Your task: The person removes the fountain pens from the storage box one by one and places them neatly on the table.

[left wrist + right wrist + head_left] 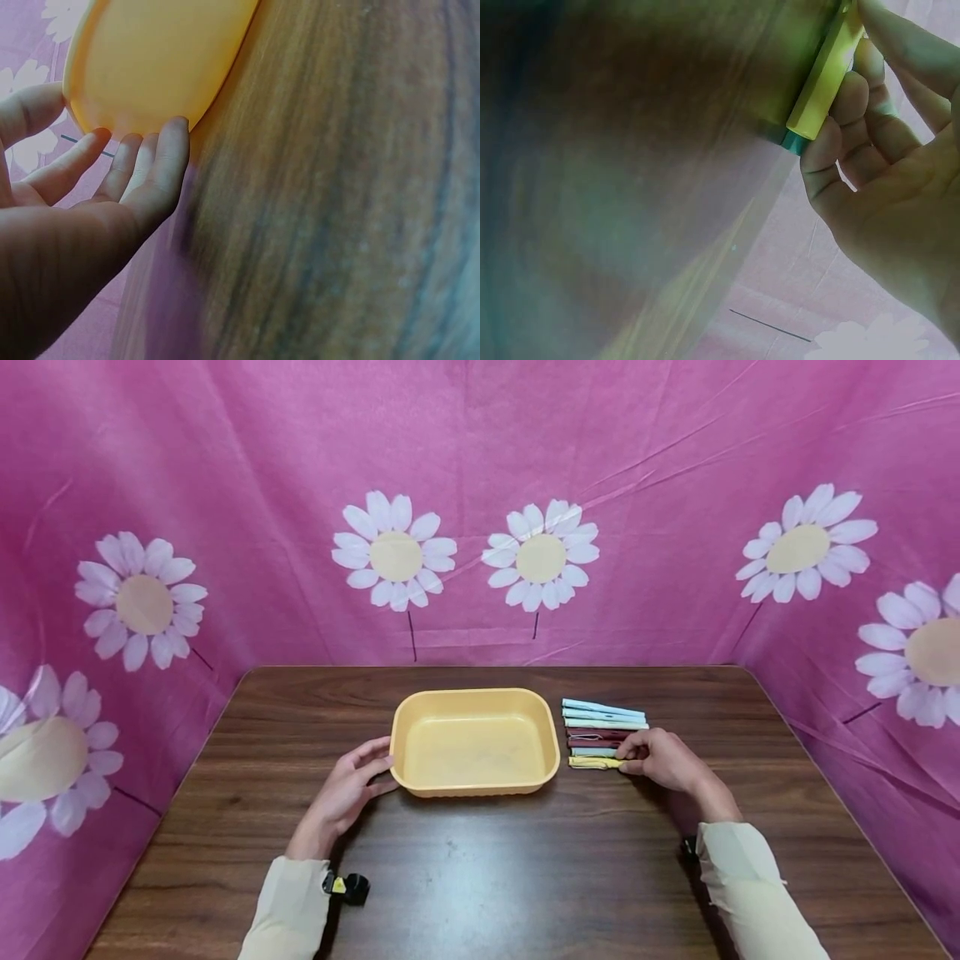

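The left hand [347,792] is at the left end of a yellow plastic tray [474,791], its fingers spread and their tips touching the tray's outer wall in the left wrist view. At the tray's right side several pens lie in a row. Nearest the person is a yellow pen [588,762] with a wire clip. The right hand [670,766] pinches this pen's right end between thumb and fingers; the right wrist view shows its yellow barrel [825,82] against the fingers. Behind it lie a light blue pen [592,752], dark red pens [588,735] and more pale ones [600,714].
Dark wood-grain table [457,877] under everything. Pink cloth with white daisies [465,460] hangs behind the table and along both sides. Black wrist straps [351,887] show at the cream sleeves. The tray's inside holds nothing.
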The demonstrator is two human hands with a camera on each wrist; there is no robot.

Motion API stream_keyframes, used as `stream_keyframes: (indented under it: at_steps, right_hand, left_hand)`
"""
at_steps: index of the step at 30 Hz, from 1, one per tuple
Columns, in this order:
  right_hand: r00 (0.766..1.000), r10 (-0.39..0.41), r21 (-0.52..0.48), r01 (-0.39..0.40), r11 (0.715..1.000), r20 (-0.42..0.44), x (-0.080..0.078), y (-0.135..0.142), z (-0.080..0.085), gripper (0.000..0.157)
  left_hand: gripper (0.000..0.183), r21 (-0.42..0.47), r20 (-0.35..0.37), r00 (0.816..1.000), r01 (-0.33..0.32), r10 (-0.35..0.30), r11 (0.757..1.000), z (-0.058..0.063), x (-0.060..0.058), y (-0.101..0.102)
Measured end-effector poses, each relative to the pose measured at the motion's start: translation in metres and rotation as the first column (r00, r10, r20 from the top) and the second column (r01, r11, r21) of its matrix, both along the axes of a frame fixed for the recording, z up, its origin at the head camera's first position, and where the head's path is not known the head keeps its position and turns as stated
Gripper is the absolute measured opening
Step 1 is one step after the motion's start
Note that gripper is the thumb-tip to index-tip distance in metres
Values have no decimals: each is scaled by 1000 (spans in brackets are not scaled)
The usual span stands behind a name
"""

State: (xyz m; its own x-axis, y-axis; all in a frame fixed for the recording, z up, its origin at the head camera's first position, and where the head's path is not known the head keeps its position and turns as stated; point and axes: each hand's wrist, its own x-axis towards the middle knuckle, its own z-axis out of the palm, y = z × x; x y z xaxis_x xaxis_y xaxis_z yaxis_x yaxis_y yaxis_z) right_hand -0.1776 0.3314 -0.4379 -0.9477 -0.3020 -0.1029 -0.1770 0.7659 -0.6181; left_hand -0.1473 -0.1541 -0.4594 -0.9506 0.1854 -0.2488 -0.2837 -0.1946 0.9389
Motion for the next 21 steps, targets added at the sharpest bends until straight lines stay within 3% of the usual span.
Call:
stream_keyframes:
  at_steps: [12,21]
  right_hand:
    - [999,-12,-13,12,1000,-38,1,1,2,7]
    - [995,-83,-38,80,996,-61,4,-3,10,9]
  left_hand:
    - [49,4,-16,1000,-6,6,1000,2,-1,-7]
    - [46,28,-54,998,-16,18,999,2,-3,-11]
